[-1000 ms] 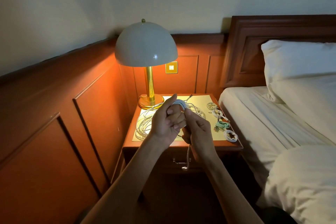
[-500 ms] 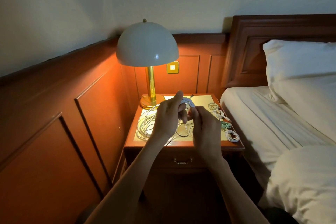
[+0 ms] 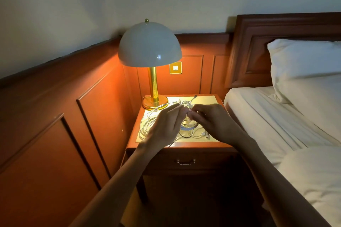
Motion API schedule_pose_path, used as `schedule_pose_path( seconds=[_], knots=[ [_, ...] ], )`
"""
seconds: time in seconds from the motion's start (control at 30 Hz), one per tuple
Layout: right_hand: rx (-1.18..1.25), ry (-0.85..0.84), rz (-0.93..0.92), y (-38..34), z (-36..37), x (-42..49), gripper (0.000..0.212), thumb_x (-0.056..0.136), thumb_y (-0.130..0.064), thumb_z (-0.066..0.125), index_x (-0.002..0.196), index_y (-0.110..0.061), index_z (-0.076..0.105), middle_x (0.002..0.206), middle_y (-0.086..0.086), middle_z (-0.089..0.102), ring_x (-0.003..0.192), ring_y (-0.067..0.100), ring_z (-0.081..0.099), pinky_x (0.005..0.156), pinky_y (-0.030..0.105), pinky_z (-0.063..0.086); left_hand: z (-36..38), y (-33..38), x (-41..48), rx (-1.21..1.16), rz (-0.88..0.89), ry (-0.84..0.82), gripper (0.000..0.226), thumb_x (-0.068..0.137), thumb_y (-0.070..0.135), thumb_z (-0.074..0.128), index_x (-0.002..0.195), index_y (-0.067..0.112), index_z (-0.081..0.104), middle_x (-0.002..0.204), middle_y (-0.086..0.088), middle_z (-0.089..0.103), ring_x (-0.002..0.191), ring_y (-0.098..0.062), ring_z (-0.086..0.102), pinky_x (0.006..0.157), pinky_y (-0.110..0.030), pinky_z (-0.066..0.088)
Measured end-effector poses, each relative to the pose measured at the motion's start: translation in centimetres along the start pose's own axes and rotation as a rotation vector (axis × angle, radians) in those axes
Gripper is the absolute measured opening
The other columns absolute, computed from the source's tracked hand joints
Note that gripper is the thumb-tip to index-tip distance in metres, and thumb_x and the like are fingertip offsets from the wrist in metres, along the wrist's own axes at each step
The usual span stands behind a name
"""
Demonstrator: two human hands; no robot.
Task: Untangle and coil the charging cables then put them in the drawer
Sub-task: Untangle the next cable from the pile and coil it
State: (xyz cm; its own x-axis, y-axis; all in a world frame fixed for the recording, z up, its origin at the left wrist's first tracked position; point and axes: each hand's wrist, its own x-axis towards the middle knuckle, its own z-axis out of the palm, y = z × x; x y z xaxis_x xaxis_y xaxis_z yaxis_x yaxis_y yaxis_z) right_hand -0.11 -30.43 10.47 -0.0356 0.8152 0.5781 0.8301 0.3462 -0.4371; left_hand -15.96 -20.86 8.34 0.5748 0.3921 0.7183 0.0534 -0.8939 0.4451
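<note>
Left grip [image 3: 166, 125]: we are pinching a cable [image 3: 188, 128].
Right grip [image 3: 215, 123]: we are pinching that cable.
Tangle [image 3: 149, 123]: lying on bench [image 3: 184, 144].

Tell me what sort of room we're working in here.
Probably a hotel bedroom: a made bed with a white pillow against a wooden headboard, and a bedside table with a dome lamp beside the tangled charging cables.

A lit dome lamp [image 3: 149, 46] warms orange wood-panelled walls [image 3: 55, 116] beside a white-sheeted bed [image 3: 276, 116].
</note>
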Motion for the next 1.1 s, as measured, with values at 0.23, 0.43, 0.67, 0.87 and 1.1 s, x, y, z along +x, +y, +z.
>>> schedule_pose_path(
  seconds=[0.23,0.43,0.67,0.87,1.1],
  knots=[
    [0.268,0.342,0.304,-2.0,3.5,-1.2,0.035,0.105,-0.044,0.044,0.100,-0.021,0.070,0.085,-0.004,0.070,0.079,0.013,0.063,0.070,0.032,0.047,3.5,3.0,0.1,-0.290,-0.403,0.464,0.036,0.108,0.026,0.035,0.086,0.015,0.060,0.068,0.012,0.058,0.067,0.000,0.060,0.060,-0.015,0.043],
    [0.039,0.418,0.320,-2.0,5.3,-0.9,0.037,0.107,-0.036,0.039,0.093,-0.011,0.063,0.069,0.000,0.063,0.059,0.014,0.057,0.056,0.040,0.045,4.6,3.0,-0.3,-0.445,-0.623,0.470,0.047,0.107,0.038,0.031,0.069,0.019,0.052,0.051,0.010,0.044,0.045,-0.003,0.041,0.048,-0.023,0.034],
    [-0.096,0.038,0.189,0.7,3.2,-2.0,0.039,0.105,-0.046,0.031,0.088,-0.020,0.055,0.066,-0.005,0.056,0.058,0.009,0.053,0.055,0.029,0.041,1.1,0.0,-1.2,-0.084,-0.221,-0.045,0.036,0.107,0.033,0.034,0.079,0.021,0.054,0.065,0.009,0.050,0.058,-0.006,0.048,0.056,-0.018,0.034],
    [-0.009,-0.077,0.171,1.8,2.2,-1.9,0.040,0.106,-0.041,0.034,0.093,-0.016,0.062,0.081,-0.002,0.066,0.073,0.010,0.062,0.068,0.034,0.051,1.5,-0.4,-1.2,-0.230,-0.252,-0.225,0.033,0.109,0.028,0.031,0.084,0.025,0.053,0.070,0.005,0.048,0.064,-0.007,0.043,0.061,-0.026,0.036],
    [0.108,-0.191,0.246,1.8,0.8,-2.0,0.041,0.099,-0.051,0.041,0.104,-0.020,0.068,0.092,-0.007,0.069,0.082,0.007,0.063,0.073,0.032,0.051,1.5,-0.2,-1.0,-0.335,-0.334,-0.307,0.033,0.109,0.027,0.030,0.083,0.021,0.049,0.067,0.003,0.038,0.058,-0.013,0.032,0.055,-0.030,0.029]
  ],
)
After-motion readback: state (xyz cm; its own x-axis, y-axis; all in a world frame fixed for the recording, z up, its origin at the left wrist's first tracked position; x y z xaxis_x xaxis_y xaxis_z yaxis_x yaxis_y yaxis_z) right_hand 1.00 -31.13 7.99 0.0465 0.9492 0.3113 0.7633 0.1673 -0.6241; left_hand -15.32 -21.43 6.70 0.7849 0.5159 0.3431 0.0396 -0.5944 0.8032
